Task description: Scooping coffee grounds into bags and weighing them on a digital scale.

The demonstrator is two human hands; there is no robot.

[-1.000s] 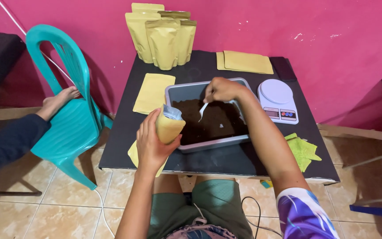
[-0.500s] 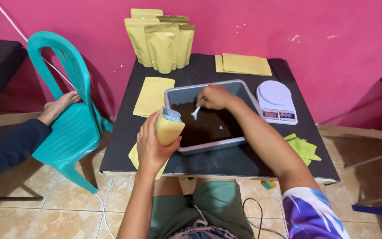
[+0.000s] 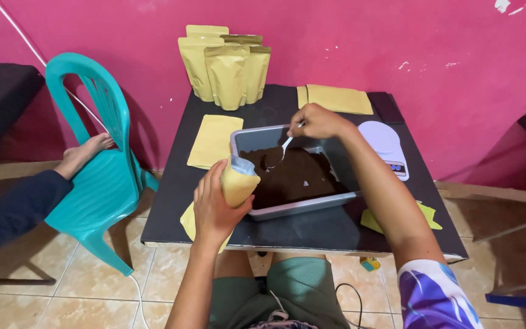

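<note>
Pink wall behind black table (image 3: 330, 228). Far left, another person's foot (image 3: 86, 152) rests on teal chair (image 3: 101, 183). Your left hand (image 3: 214, 207) is clamped on an open yellow pouch (image 3: 237, 183), near-left of tray (image 3: 248, 137). Your right hand (image 3: 318, 122) pinches a white spoon (image 3: 284, 146) over brown powder (image 3: 293, 176). Scale (image 3: 385, 143) at right.

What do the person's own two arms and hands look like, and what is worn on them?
The left hand and its forearm are bare, with no glove, watch or ring visible. The right hand is also bare; its upper arm shows a short sleeve in purple, blue and white pattern.
</note>
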